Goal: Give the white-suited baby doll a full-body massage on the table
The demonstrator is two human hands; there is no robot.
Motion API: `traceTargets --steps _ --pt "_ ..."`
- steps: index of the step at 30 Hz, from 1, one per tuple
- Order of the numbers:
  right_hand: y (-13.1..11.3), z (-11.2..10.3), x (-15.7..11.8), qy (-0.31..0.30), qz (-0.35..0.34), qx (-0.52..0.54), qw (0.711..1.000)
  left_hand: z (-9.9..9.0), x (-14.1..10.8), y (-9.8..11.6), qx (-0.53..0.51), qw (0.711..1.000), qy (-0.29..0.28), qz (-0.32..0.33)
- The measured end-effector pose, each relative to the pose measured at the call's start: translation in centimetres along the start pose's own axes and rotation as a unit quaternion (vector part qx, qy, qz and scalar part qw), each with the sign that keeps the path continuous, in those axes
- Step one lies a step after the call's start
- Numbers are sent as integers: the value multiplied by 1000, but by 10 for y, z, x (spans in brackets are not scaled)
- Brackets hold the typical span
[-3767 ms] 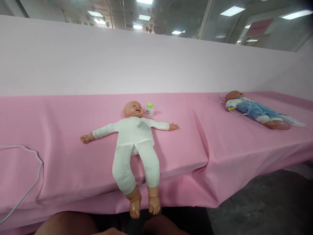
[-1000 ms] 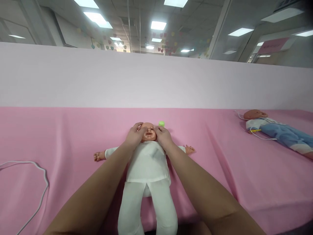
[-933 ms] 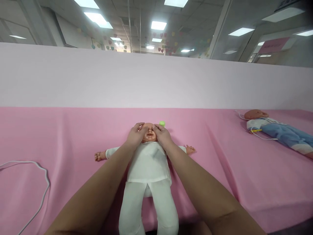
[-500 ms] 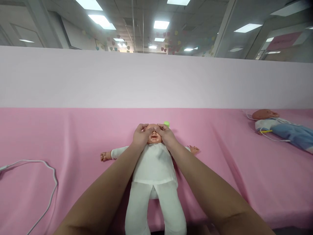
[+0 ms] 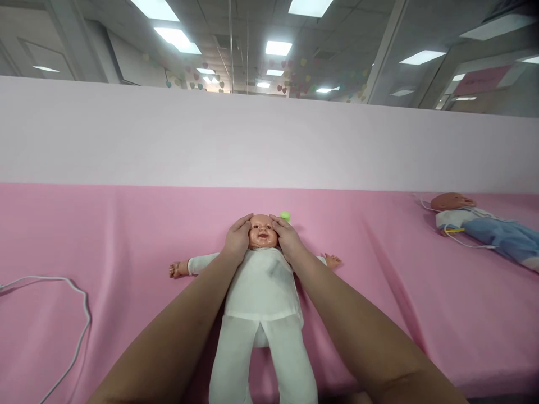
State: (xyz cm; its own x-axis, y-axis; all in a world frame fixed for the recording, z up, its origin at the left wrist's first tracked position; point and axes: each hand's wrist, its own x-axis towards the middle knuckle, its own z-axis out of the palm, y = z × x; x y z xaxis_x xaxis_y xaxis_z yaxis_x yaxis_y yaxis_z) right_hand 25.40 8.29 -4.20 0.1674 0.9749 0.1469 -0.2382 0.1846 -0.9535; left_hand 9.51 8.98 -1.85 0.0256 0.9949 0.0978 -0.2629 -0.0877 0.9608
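Note:
A baby doll [image 5: 263, 289] in white clothes lies on its back on the pink cloth [image 5: 138, 235], its arms spread to the sides. Its face is uncovered, with eyes and mouth showing. My left hand [image 5: 238, 240] cups the left side of the doll's head, and my right hand [image 5: 288, 238] cups the right side. Both thumbs rest along the sides of the face, by the temples. The fingers curve round the head and are partly hidden. Just behind my right fingertips sits a small bright green object [image 5: 285, 215], too small to name.
Another doll [image 5: 494, 233] in blue and white clothes lies at the right, with a thin white tube and a yellow piece on it. A white cable [image 5: 87, 314] curves over the cloth at the left. Behind the surface stands a white partition [image 5: 252, 140] below glass panes.
My thumbs have slid outward from over the doll's eyes to the sides of its head, so its eyes now show. Both hands stay at the head.

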Motion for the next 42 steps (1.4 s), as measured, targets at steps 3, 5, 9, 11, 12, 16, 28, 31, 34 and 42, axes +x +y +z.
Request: traceTargets --steps 3,5,9,11,12,16,28,31,34,42 --pt "0 0 -3 -21 11 48 999 1 -3 2 -5 1000 -15 3" --pt "-1 0 -5 -33 7 62 997 1 -6 4 -1 1000 -25 6" --pt "-3 -1 -7 -39 -8 20 999 1 -8 8 37 999 -23 14" --pt "-4 0 -7 -31 -17 -3 999 1 -9 9 58 998 -21 21" --pt "-5 0 -7 -26 -20 -11 999 1 -9 9 64 997 -22 23" --pt "-6 1 -8 -9 -25 -42 999 1 -9 7 45 998 -32 28" --pt "-2 -3 -5 -12 -3 20 1000 0 -5 3 -3 1000 4 21" --pt "-1 -6 -5 -26 2 32 999 -1 -6 3 -17 1000 0 14" --pt "-3 -5 -8 -39 1 44 998 -1 -6 2 -20 999 -21 28" --pt "-10 -1 -11 -42 21 68 997 2 -10 7 23 999 -22 11"
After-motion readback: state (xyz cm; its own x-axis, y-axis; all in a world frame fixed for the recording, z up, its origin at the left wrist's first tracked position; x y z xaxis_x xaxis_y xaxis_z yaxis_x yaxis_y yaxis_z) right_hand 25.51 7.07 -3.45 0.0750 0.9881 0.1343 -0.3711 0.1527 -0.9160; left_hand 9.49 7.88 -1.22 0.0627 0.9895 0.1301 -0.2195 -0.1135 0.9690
